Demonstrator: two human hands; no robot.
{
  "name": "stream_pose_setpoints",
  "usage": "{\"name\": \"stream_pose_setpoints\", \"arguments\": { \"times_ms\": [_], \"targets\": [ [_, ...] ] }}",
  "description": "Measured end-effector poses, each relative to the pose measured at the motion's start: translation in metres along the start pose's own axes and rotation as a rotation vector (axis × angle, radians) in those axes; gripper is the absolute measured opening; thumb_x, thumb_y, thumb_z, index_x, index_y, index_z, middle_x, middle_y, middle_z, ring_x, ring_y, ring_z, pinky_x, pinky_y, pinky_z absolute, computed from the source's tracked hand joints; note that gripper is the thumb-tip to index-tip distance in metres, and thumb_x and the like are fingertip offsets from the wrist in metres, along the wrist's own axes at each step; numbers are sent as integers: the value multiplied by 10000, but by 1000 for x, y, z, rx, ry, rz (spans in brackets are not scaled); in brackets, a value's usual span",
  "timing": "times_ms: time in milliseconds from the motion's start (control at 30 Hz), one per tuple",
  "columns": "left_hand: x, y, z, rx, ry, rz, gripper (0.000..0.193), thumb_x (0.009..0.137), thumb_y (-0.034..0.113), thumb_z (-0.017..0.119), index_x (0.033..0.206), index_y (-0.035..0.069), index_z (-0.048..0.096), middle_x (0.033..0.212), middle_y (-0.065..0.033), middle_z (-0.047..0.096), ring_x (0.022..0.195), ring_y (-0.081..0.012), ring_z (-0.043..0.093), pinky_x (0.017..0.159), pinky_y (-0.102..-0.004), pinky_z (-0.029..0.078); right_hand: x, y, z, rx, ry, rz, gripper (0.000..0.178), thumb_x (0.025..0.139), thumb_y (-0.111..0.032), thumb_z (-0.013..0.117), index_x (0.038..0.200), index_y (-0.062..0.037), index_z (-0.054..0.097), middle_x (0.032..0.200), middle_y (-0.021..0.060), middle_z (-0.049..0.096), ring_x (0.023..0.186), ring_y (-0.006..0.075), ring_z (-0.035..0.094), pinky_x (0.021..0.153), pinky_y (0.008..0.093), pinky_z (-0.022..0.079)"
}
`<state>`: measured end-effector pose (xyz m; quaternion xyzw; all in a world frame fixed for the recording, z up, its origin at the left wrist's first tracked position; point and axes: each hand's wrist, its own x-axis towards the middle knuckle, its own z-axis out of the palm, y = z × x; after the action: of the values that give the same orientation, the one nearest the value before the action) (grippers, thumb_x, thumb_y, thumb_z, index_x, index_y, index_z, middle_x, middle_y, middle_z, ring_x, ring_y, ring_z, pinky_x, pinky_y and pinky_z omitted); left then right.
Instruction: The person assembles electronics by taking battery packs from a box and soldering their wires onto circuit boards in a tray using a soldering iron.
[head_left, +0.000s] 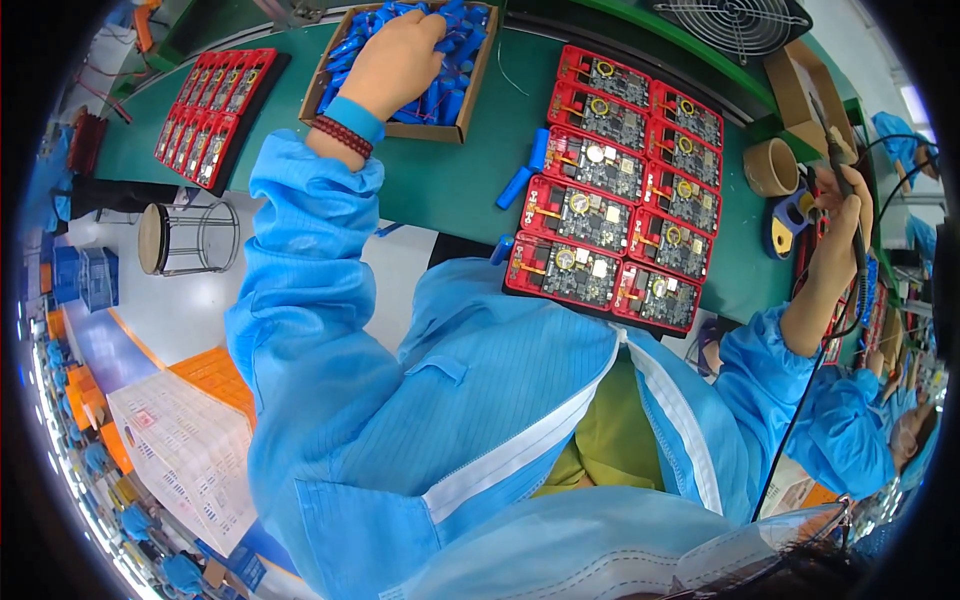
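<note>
My left hand (393, 68) reaches into a cardboard box (425, 132) full of blue-wrapped battery cells (452, 100). Its fingers bend down among the cells, and their tips are hidden, so what they pinch is unclear. On the far right, my right hand (840, 212) grips a soldering iron (838, 150), tip pointing up and away, its dark cable hanging beside my forearm. Between my hands lies a black tray of red cases with circuit boards (600, 170), in two columns. Loose blue cells (516, 187) rest along the tray's left edge.
Another tray of red-cased boards (215, 110) sits at the left on the green bench (430, 190). A round brown pot (770, 167), a blue-and-yellow iron stand (790, 225) and an open carton (800, 85) line the right. A fan (735, 22) stands behind. Co-workers sit at the right.
</note>
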<state>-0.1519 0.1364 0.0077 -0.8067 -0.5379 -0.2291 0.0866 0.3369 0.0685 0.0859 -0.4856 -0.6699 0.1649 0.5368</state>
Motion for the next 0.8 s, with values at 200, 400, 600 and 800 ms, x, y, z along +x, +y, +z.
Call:
{"name": "stream_pose_setpoints", "arguments": {
  "times_ms": [200, 400, 600, 800],
  "targets": [
    [-7, 18, -33, -98, 245, -114, 248, 821, 65, 586, 1063, 20, 553, 893, -130, 618, 789, -270, 598, 685, -335, 477, -19, -8, -6, -45, 76, -25, 416, 978, -313, 407, 1175, 37, 517, 989, 150, 641, 827, 138, 566, 733, 260, 440],
    [-29, 99, -57, -1192, -167, -378, 146, 887, 106, 593, 1004, 28, 556, 787, 15, 516, 673, -42, 478, 585, -181, 389, -56, -25, 8, 187, 33, -44, 406, 963, -320, 423, 1125, 36, 532, 906, 141, 622, 795, 155, 568, 709, 266, 448],
    [-35, 165, -40, -1533, -545, -475, 65, 934, 119, 519, 950, 56, 520, 723, 34, 488, 604, -23, 454, 509, -173, 351, -80, -64, 72, 280, -277, 98, 279, 825, -51, 614, 1095, -17, 553, 980, 90, 612, 867, 150, 588, 764, 276, 468],
    [-37, 202, -15, -1615, -566, -328, 94, 959, 158, 467, 951, 67, 489, 753, 27, 497, 591, -5, 391, 482, -152, 244, -102, -54, 110, 194, -351, 39, 346, 747, -38, 695, 1069, -78, 574, 914, 91, 620, 810, 229, 618, 712, 315, 489]
  ]
}}
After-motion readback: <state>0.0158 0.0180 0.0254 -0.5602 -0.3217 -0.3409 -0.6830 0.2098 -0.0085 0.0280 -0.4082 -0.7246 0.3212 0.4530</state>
